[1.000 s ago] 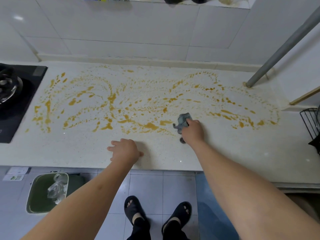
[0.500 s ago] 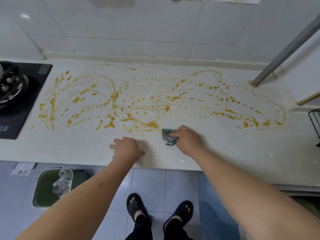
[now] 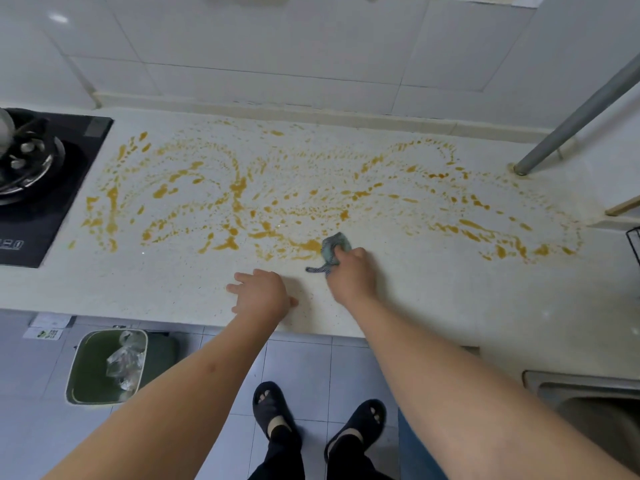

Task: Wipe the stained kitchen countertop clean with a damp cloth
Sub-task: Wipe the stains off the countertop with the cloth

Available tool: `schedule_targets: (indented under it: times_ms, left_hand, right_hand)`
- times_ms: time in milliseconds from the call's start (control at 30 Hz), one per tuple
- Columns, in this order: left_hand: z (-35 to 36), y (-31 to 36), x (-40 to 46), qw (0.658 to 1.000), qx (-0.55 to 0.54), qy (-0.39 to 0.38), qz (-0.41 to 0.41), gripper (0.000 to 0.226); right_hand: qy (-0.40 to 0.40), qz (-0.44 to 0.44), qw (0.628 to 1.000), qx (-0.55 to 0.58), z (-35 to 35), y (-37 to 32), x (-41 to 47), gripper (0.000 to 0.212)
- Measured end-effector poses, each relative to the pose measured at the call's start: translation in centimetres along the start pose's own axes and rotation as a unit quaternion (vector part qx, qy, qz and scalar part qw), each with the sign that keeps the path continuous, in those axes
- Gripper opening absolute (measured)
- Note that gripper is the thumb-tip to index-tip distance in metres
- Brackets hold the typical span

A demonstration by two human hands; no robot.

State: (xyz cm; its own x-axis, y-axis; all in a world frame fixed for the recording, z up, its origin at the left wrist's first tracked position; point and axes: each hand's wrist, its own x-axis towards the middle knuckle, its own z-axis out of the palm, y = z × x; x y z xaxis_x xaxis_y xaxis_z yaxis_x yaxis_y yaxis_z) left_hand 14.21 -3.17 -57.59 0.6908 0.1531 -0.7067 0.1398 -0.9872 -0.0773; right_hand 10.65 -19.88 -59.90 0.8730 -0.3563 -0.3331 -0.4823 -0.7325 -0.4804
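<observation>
A pale speckled countertop [image 3: 433, 292] carries wide swirls of orange-yellow stain [image 3: 239, 188] from the stove side to the right end. My right hand [image 3: 351, 277] grips a small grey-blue cloth [image 3: 334, 247] and presses it on the counter at the near edge of the stain, beside a thick orange blot. A twisted tail of the cloth sticks out to the left under the hand. My left hand [image 3: 261, 294] rests on the counter near the front edge, fingers spread, holding nothing.
A black cooktop [image 3: 52, 209] with a burner sits at the left. A slanted metal pole [image 3: 575, 112] meets the counter at the back right. A wire rack [image 3: 633, 244] is at the right edge, a steel sink [image 3: 588, 403] at lower right, a green bin [image 3: 104, 368] on the floor.
My right hand drew the cloth toward the front edge and leftward, then pushed it back up to the stain's near edge. The left hand stayed put.
</observation>
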Motion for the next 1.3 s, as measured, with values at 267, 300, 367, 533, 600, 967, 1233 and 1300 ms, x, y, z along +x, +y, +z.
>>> schedule_targets:
  times_ms: [267,300,367,533,600,967,1233,1300]
  left_hand:
    - [-0.4,0.0,-0.2,1.000,0.002,-0.006,0.019,0.108]
    - [-0.4,-0.1,-0.3,1.000,0.001,-0.006,0.020,0.108]
    - [-0.4,-0.2,-0.4,1.000,0.000,-0.006,0.022,0.106]
    - [-0.4,-0.1,-0.3,1.000,0.004,-0.009,0.022,0.101]
    - [-0.5,-0.1,-0.3,1.000,0.004,-0.012,0.021,0.099]
    - [-0.8,-0.2,-0.6,0.999,0.009,-0.013,0.030,0.099]
    - [-0.4,-0.2,-0.4,0.999,0.021,-0.010,0.040,0.101]
    - [-0.3,-0.3,-0.3,0.999,0.021,-0.008,0.044,0.102]
  right_hand:
    - [-0.009,-0.041,0.999,-0.010,-2.7,6.3,-1.8,0.046]
    - [0.020,-0.011,1.000,-0.009,-3.8,7.8,-1.6,0.043]
    - [0.056,0.070,0.996,-0.010,-6.1,10.1,-0.9,0.041]
    - [0.028,0.160,0.974,0.159,-8.4,8.3,0.3,0.034]
    - [0.005,0.164,0.943,0.290,-8.1,5.5,0.2,0.035]
    - [0.073,-0.010,0.997,-0.004,-7.0,3.4,0.1,0.047]
    - [-0.042,-0.150,0.952,-0.262,-4.4,4.0,0.4,0.060]
    - [0.018,-0.053,0.967,-0.249,-4.4,4.7,0.7,0.056]
